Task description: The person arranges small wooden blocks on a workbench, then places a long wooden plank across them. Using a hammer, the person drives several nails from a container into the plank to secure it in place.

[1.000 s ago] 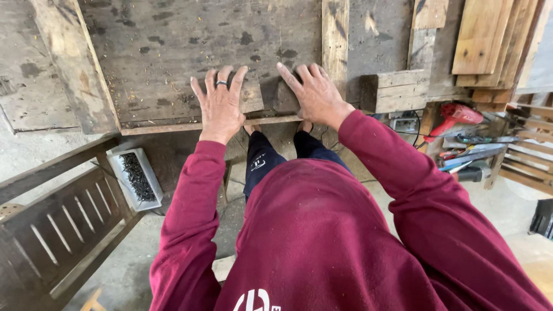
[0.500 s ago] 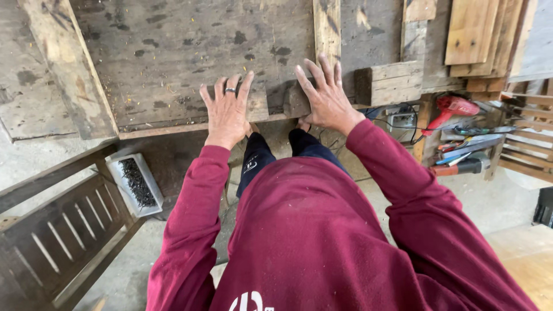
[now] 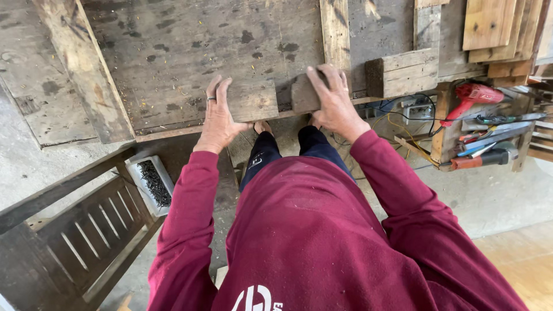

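Two hands on wood at the workbench edge.
The right hand (image 3: 331, 103) gripped a dark wooden block (image 3: 304, 95) at the workbench (image 3: 173, 46) edge; the left hand (image 3: 219, 115) lay nearly flat on a pale board (image 3: 256, 101) beside it, fingers close together.

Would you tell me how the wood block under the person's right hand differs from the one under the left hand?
The dark block under the right hand is small and grey-brown; the pale block beside the left hand is wider, flatter and lighter. The right hand grips its block from above; the left hand only touches the pale block's end. Both lie at the worn bench edge.
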